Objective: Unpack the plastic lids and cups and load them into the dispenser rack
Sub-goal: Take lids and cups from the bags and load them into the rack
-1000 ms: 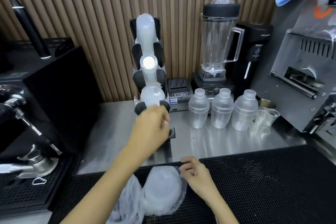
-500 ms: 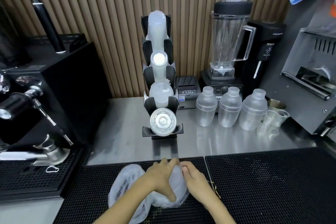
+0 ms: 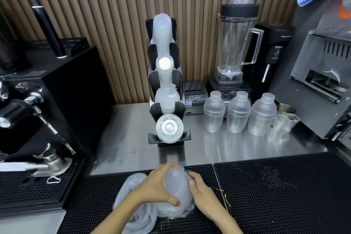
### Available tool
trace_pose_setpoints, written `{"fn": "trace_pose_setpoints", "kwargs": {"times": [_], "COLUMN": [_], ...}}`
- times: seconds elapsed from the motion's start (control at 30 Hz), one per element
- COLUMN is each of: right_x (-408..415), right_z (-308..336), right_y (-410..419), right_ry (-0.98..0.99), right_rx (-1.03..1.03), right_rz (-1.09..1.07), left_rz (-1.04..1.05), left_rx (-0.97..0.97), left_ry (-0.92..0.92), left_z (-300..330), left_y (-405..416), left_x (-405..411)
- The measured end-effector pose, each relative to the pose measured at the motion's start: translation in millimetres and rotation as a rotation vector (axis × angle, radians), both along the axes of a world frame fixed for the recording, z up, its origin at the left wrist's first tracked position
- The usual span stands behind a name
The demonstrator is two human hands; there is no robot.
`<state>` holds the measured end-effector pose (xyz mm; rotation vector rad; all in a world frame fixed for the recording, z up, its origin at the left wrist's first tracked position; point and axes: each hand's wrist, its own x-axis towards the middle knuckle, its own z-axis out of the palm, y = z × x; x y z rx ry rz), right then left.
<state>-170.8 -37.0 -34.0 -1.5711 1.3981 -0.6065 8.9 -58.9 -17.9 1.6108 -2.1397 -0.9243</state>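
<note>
Nearest you, both of your hands are on a stack of lids [image 3: 177, 186] wrapped in a thin plastic bag [image 3: 133, 194], which lies on the black rubber mat [image 3: 284, 192] at the front edge of the bench [image 3: 218, 148]. Your left hand [image 3: 157, 186] curls round the left side of the stack, fingers over the top and thumb low near the bag's crumpled end; that grip is closed on the stack. Your right hand [image 3: 201, 190] presses against the right side with bent fingers, pinching at the wrap, though whether it holds film or lids is hard to tell through the plastic. Loose bag trails toward you and to the left. Beyond the mat, on the steel surface, the black rack [image 3: 167, 74] stands upright: a flat clear lid [image 3: 169, 128] faces you in its lowest cradle, and stacks of cups [image 3: 162, 32] fill the tiers above. Just right of the rack sits a small printer [image 3: 193, 93], then three frosted shakers [image 3: 239, 112] in a row, with small measuring cups [image 3: 283, 123] beside them. Behind these stands a blender [image 3: 237, 43] against the slatted wall. To your left is a coffee machine [image 3: 24, 112].
</note>
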Motion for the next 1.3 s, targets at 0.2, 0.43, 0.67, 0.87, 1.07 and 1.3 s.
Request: {"fn": "trace_pose_setpoints", "kwargs": {"times": [0.2,0.43,0.67,0.87,1.07,1.3], "right_x": [-0.4,-0.1,1.1,-0.9,0.6,-1.1], "right_z": [0.5,-5.3,-7.5,9.9,41.7,65.0], "right_y": [1.2,-0.8,-3.3,-14.8,-33.7,-48.1], "right_ry": [0.006,0.057,0.027,-0.015,-0.068,-0.146], "right_rx": [0.004,0.009,0.036,-0.052,-0.175,-0.276], "right_rz": [0.019,0.005,-0.057,-0.168,-0.210,-0.299], "left_rz": [0.094,0.159,0.053,-0.208,0.010,-0.138], "left_rx": [0.036,0.177,0.048,-0.587,-0.718,-0.605], "left_ry": [0.153,0.426,0.364,0.137,-0.401,-0.803], "left_z": [2.4,9.9,48.2,149.5,214.5,214.1], "left_y": [3.4,2.1,18.2,8.7,-99.4,-155.3], "left_x": [1.8,15.1,11.3,-11.8,9.2,-21.0]}}
